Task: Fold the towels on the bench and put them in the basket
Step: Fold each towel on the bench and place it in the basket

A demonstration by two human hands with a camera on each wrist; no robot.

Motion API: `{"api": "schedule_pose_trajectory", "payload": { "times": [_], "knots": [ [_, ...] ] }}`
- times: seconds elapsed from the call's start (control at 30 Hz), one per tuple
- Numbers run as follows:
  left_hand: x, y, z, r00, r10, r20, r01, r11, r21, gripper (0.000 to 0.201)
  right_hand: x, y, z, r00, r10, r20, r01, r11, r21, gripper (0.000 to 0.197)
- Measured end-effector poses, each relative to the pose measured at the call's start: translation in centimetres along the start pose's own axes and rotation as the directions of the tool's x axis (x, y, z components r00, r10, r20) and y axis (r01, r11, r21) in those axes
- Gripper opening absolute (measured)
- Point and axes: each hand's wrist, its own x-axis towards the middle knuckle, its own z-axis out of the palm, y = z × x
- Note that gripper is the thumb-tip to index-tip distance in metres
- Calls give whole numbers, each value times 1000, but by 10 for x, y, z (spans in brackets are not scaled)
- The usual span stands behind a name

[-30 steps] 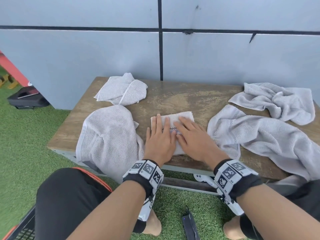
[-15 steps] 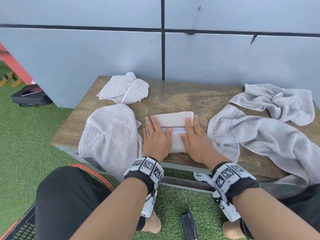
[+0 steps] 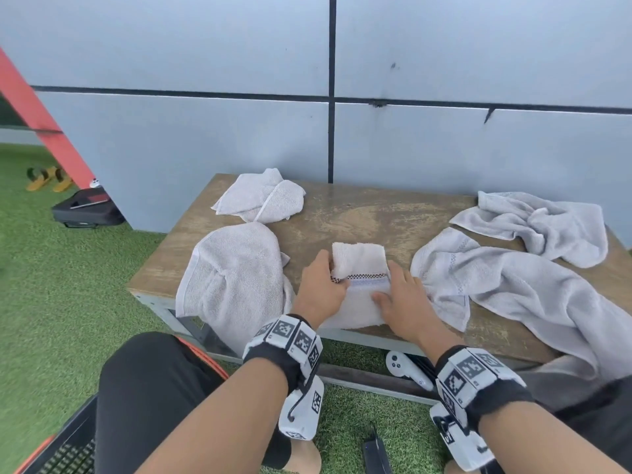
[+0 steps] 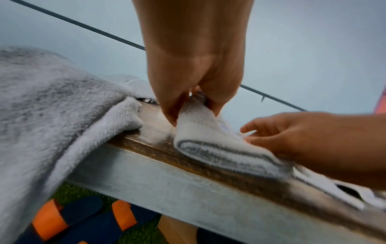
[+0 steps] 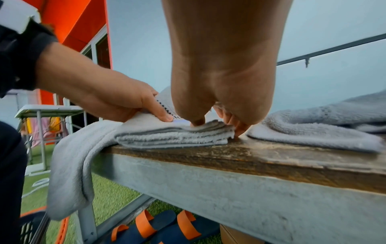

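Observation:
A folded white towel (image 3: pixel 359 265) with a checkered stripe lies at the front edge of the wooden bench (image 3: pixel 369 217). My left hand (image 3: pixel 333 278) pinches its left edge between thumb and fingers, and that side is raised a little off the wood (image 4: pixel 200 125). My right hand (image 3: pixel 386 285) holds the right edge, thumb on top and fingers down beside the stacked layers (image 5: pixel 173 133). A black basket (image 3: pixel 68 449) with an orange rim stands on the grass by my left knee.
A grey towel (image 3: pixel 236 278) hangs over the bench's front left. A small one (image 3: pixel 263 196) lies back left. A long grey towel (image 3: pixel 513 285) and a crumpled one (image 3: pixel 540 224) cover the right. Sandals (image 5: pixel 156 226) and a white controller (image 3: pixel 408 369) lie underneath.
Both hands slid from pressing flat on top of the folded towel out to its left and right edges and took hold. The towel's left side has come up slightly.

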Motion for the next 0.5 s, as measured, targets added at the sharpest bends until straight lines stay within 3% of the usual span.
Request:
{"api": "schedule_pose_trajectory", "payload": {
  "times": [0.2,0.3,0.37,0.5],
  "knots": [
    [-18,17,-32,999,48,-19,-51,949,-310,36,-20,-19,-25,993,106,49,-116,924,365,23],
    [-26,26,-53,996,90,-13,-87,914,-397,42,-28,-36,-36,986,141,89,-166,821,547,32],
    [-31,30,-69,995,101,-18,-99,894,-436,45,-32,-50,-42,988,126,92,-156,767,622,27],
    [-41,28,-103,992,79,-98,-115,887,-447,48,-31,-80,-51,995,19,101,-82,737,671,18]
  ]
}}
